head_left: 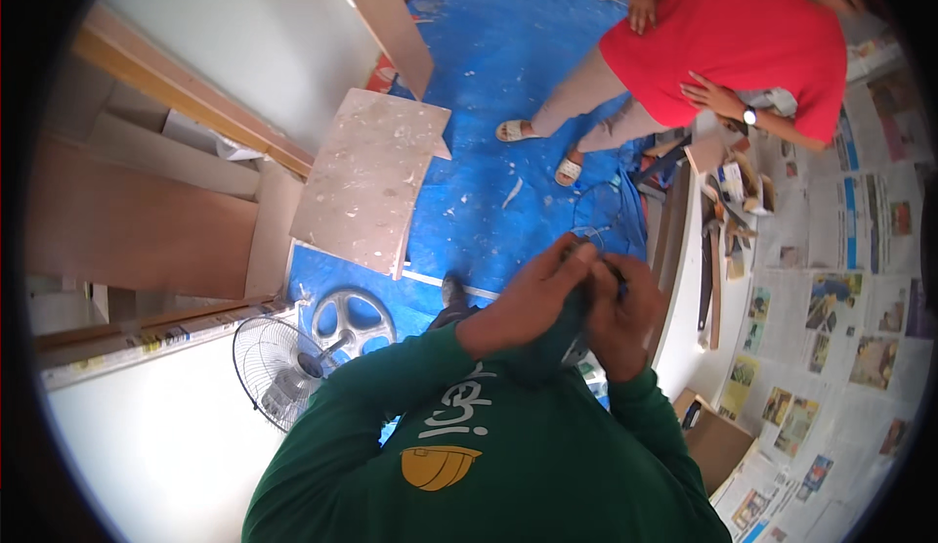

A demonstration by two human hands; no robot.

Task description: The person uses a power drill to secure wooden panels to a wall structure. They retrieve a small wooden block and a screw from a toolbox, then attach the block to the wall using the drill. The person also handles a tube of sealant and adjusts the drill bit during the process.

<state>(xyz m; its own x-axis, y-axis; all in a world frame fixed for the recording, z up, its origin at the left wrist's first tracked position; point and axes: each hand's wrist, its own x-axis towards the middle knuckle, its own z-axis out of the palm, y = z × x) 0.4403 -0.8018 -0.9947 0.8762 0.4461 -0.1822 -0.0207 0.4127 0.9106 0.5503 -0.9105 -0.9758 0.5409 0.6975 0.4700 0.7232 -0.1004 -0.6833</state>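
Observation:
Both hands meet in front of my chest, below the co-worker's feet in the view. My left hand is closed, thumb and fingers pinched together at the tips. Close against it, my right hand has its fingers curled inward. Something small and dark shows between the fingertips, too hidden to name. Under the hands hangs dark green fabric; whether it belongs to my green long-sleeved shirt, I cannot tell.
A co-worker in a red shirt stands ahead at right. A stained wooden board and a fan lie to the left. Blue sheeting covers the floor. Long-handled tools rest beside newspaper sheets; a cardboard box is nearer.

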